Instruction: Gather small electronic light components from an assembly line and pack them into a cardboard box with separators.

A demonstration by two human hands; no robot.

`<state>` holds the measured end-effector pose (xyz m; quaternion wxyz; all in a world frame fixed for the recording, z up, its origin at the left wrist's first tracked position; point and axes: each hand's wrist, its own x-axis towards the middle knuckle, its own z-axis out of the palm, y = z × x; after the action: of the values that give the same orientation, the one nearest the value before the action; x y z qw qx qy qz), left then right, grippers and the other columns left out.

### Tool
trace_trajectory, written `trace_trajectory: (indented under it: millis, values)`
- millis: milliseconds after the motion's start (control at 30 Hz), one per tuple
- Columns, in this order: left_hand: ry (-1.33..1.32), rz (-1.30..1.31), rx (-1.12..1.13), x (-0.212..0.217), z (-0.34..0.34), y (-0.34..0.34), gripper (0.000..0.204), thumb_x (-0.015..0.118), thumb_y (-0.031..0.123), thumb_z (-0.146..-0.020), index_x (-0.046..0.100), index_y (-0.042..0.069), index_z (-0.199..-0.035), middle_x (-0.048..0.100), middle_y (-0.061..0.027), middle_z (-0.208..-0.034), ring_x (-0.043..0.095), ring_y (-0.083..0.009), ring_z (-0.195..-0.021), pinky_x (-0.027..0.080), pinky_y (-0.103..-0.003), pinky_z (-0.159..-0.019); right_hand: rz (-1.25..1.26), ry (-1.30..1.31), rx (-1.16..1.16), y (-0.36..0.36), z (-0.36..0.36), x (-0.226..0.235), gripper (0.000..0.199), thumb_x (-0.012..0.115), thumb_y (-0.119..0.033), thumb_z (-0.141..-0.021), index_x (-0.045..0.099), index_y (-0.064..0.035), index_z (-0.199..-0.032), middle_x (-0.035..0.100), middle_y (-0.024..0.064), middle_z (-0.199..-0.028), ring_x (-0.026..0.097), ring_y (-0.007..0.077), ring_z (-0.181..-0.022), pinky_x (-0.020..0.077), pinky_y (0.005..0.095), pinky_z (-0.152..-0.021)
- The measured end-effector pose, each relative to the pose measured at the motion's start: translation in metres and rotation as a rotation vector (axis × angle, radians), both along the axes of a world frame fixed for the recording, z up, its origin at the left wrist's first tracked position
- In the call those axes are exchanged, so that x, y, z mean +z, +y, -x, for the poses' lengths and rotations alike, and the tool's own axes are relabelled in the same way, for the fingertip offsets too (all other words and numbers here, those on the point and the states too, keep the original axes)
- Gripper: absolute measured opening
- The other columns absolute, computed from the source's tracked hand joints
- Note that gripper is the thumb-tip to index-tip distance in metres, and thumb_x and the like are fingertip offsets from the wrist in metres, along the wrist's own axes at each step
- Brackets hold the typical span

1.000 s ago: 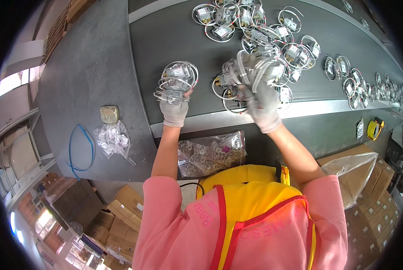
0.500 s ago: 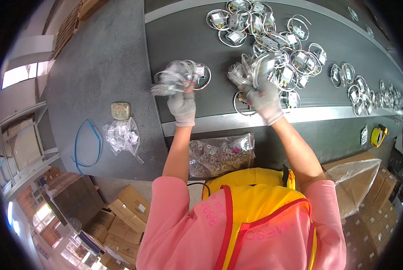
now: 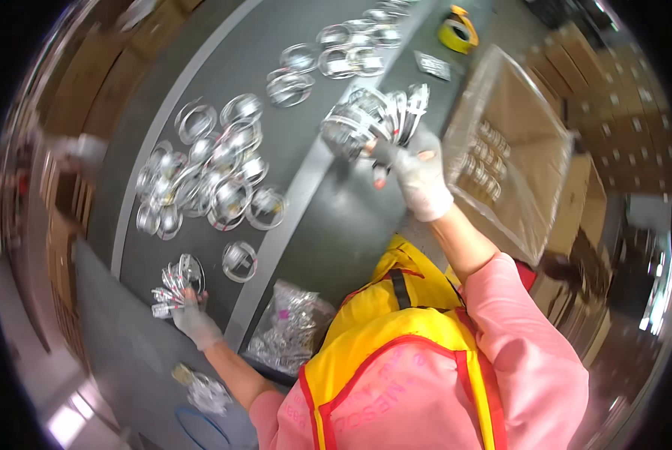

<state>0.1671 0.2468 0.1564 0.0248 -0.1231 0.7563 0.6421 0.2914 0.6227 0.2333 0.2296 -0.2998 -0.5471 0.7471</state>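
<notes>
Our white-gloved right hand (image 3: 420,178) clasps a fanned bundle of silvery coiled-wire units (image 3: 354,124), seemingly bunched so one grip holds many; left of it, our white-gloved left hand (image 3: 196,324) clasps a smaller silvery-wire bunch (image 3: 175,285).

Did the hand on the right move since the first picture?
Yes. The right hand has moved away from the pile of looped wire parts, and is now much closer to the big plastic-lined box.

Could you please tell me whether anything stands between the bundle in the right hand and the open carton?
Nothing visible stands between the bundle in the right hand and the open carton, though clear plastic film lines the carton's edges.
</notes>
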Motion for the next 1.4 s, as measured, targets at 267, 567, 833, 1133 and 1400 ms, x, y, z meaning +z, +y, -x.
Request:
trace_trajectory:
  millis: [267,567,833,1133,1400]
  values:
    - [-0.023,-0.277,-0.680,0.062,-0.070,0.253,0.047,0.066,0.001,-0.077,0.050,-0.005,-0.121,0.062,-0.0114,-0.102,0.063,-0.0180,-0.084,0.058,-0.034,-0.069,-0.175,-0.121,-0.614,0.168,-0.165,-0.023,0.009,0.066,-0.010,-0.083,0.060,-0.0037,-0.086,0.060,0.0011,-0.068,0.051,0.0079,-0.046,0.0390,0.0204,-0.040]
    - [-0.044,-0.003,-1.602,-0.016,-0.215,0.557,0.018,0.066,-0.002,-0.081,0.062,0.000,-0.098,0.065,-0.0036,-0.082,0.058,-0.0100,-0.064,0.048,-0.025,-0.059,0.690,-0.336,-0.685,0.232,-0.300,-0.198,0.013,0.063,-0.014,-0.086,0.059,-0.0083,-0.097,0.061,0.0028,-0.078,0.056,0.0102,-0.056,0.0454,0.0241,-0.044]
    - [-0.437,0.578,-1.341,-0.220,-0.246,0.548,0.023,0.064,0.003,-0.082,0.062,0.006,-0.105,0.066,-0.0095,-0.092,0.061,-0.0207,-0.074,0.051,-0.036,-0.068,0.798,-0.469,-0.773,0.204,-0.301,-0.219,0.013,0.064,-0.012,-0.085,0.058,-0.0026,-0.092,0.061,0.0067,-0.075,0.059,0.0143,-0.054,0.0465,0.0259,-0.044]
    - [-1.083,0.114,-0.958,-0.168,-0.262,0.544,0.024,0.056,-0.004,-0.086,0.051,0.006,-0.107,0.061,-0.0082,-0.092,0.061,-0.0198,-0.065,0.054,-0.034,-0.058,0.786,-0.479,-0.821,0.191,-0.274,-0.255,0.014,0.064,-0.005,-0.082,0.058,0.0011,-0.093,0.063,0.0111,-0.078,0.064,0.0200,-0.063,0.0520,0.0273,-0.052]
    - [-0.893,0.309,-0.944,-0.163,-0.244,0.552,0.024,0.053,0.001,-0.089,0.048,0.009,-0.111,0.060,-0.0087,-0.091,0.062,-0.0200,-0.065,0.053,-0.034,-0.054,0.580,-0.787,-1.043,0.206,-0.322,-0.257,0.011,0.059,-0.005,-0.083,0.053,-0.0051,-0.092,0.062,0.0091,-0.078,0.061,0.0168,-0.053,0.0481,0.0280,-0.042]
